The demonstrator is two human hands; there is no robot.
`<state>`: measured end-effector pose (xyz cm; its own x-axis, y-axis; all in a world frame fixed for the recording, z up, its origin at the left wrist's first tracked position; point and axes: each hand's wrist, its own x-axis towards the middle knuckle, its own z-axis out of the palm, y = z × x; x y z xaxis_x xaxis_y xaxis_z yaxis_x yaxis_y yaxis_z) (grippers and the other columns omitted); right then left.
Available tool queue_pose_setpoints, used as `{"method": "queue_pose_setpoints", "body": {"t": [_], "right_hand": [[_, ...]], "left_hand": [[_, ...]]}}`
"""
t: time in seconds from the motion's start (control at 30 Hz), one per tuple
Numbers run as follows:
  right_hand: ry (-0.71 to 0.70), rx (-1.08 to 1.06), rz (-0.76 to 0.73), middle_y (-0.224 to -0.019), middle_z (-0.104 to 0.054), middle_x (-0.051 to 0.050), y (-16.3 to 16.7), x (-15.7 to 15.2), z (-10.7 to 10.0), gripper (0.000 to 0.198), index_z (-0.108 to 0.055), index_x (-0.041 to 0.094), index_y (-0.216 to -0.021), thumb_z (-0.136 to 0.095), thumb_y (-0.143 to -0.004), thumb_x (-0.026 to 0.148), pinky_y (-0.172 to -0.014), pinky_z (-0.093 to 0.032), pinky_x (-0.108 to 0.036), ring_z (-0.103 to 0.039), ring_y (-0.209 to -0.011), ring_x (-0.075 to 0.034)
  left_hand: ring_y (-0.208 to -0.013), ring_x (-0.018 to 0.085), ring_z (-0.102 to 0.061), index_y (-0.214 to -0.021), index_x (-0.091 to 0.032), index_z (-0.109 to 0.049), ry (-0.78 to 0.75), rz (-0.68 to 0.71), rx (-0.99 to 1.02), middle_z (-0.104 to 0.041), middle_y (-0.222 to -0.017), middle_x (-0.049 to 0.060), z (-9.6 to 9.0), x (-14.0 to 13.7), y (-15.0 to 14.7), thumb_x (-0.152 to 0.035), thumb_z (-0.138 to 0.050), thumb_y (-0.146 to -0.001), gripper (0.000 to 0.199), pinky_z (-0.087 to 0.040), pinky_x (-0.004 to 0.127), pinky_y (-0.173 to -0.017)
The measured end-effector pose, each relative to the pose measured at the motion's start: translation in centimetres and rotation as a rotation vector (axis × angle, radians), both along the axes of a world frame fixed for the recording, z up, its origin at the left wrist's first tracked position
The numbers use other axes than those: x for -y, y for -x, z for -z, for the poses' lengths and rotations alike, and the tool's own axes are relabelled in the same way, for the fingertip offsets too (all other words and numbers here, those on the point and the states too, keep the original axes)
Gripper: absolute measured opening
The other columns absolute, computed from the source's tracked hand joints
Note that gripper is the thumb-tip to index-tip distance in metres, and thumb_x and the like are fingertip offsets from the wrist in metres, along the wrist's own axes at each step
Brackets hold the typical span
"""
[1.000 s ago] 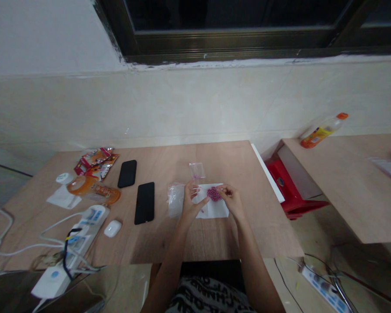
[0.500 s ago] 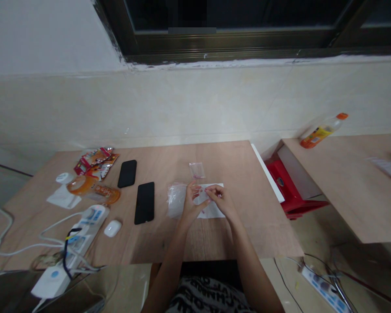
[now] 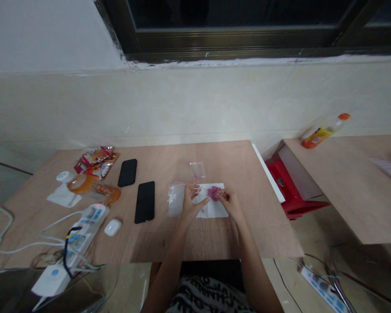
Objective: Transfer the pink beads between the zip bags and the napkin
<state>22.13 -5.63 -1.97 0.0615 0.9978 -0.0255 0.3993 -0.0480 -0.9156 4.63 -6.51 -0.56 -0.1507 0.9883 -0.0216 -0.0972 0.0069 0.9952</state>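
Note:
A pile of small pinkish-purple beads [image 3: 213,193] lies on a sheet of white paper [image 3: 217,212]. At the pile's right edge is my right hand [image 3: 231,204], its thumb and fingers drawn together; anything pinched there is too small to see. My left hand [image 3: 189,203] hovers over the paper's left side, fingers curled and thumb pointing toward the beads. A thin pale line shows by its fingertips, too faint to name. Left of that hand lie clear plastic bags [image 3: 176,201]. A small clear zip bag [image 3: 197,170] with a few pink bits lies beyond the paper.
Two black phones [image 3: 144,202] lie to the left, near a white earbud case [image 3: 112,227]. Farther left are an orange drink bottle [image 3: 94,189] on its side, snack packets [image 3: 96,163] and a power strip [image 3: 84,234] with cables. A red stool [image 3: 285,187] stands between the tables.
My right hand has moved right, away from my left hand, to the edge of the beads. The bead pile, covered before, now shows. My left hand stays almost in place.

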Motion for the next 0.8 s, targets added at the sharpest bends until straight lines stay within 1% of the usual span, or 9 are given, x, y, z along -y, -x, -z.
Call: {"method": "queue_pose_setpoints", "body": {"t": [0.1,0.23,0.4,0.53,0.67,0.8], "right_hand": [[0.047,0.268,0.009,-0.057,-0.061,0.000,-1.2,0.4,0.9,0.028,-0.073,0.018,-0.084,-0.061,-0.077,0.042,-0.057,-0.038,-0.026,-0.054,-0.053,-0.015],[0.064,0.402,-0.029,-0.057,-0.060,0.001,-1.6,0.7,1.5,0.023,-0.073,0.020,-0.088,-0.060,-0.078,0.037,-0.059,-0.035,-0.025,-0.054,-0.054,-0.014],[0.042,0.439,-0.025,-0.058,-0.060,0.001,-1.4,0.7,1.6,0.023,-0.072,0.020,-0.087,-0.059,-0.079,0.037,-0.059,-0.034,-0.025,-0.055,-0.055,-0.015],[0.067,0.446,-0.022,-0.059,-0.061,0.001,-1.7,0.7,1.6,0.024,-0.072,0.020,-0.090,-0.059,-0.080,0.038,-0.059,-0.034,-0.025,-0.055,-0.056,-0.015],[0.094,0.458,-0.026,-0.061,-0.062,0.001,-2.1,0.8,1.6,0.021,-0.072,0.020,-0.087,-0.059,-0.080,0.036,-0.060,-0.034,-0.026,-0.056,-0.056,-0.015],[0.065,0.435,-0.014,-0.060,-0.061,0.001,-2.2,1.0,1.7,0.020,-0.072,0.021,-0.084,-0.059,-0.079,0.036,-0.060,-0.034,-0.027,-0.055,-0.056,-0.016]], "left_hand": [[-0.099,0.019,-0.060,-0.125,-0.028,-0.044,0.005,-0.018,0.000,-0.057,-0.108,0.003,0.1,0.0,0.0,-0.027,-0.085,-0.052,0.084,-0.046,0.033,-0.087],[-0.098,0.018,-0.060,-0.124,-0.027,-0.044,0.012,-0.040,-0.012,-0.057,-0.109,0.004,-0.1,0.0,0.0,-0.026,-0.085,-0.053,0.082,-0.046,0.032,-0.085],[-0.095,0.017,-0.060,-0.124,-0.026,-0.045,0.036,-0.071,-0.008,-0.055,-0.109,0.004,-0.3,-0.1,0.0,-0.028,-0.085,-0.052,0.083,-0.047,0.030,-0.082],[-0.093,0.017,-0.060,-0.122,-0.026,-0.047,0.054,-0.090,-0.016,-0.055,-0.109,0.005,-0.4,-0.2,0.1,-0.030,-0.085,-0.051,0.081,-0.047,0.029,-0.080],[-0.092,0.017,-0.060,-0.118,-0.025,-0.050,0.069,-0.094,-0.025,-0.056,-0.111,0.006,-0.4,-0.2,0.1,-0.032,-0.084,-0.052,0.074,-0.047,0.029,-0.079],[-0.093,0.018,-0.060,-0.116,-0.024,-0.053,0.083,-0.090,-0.035,-0.058,-0.112,0.007,-0.2,-0.2,0.1,-0.032,-0.084,-0.053,0.070,-0.047,0.029,-0.080]]}}
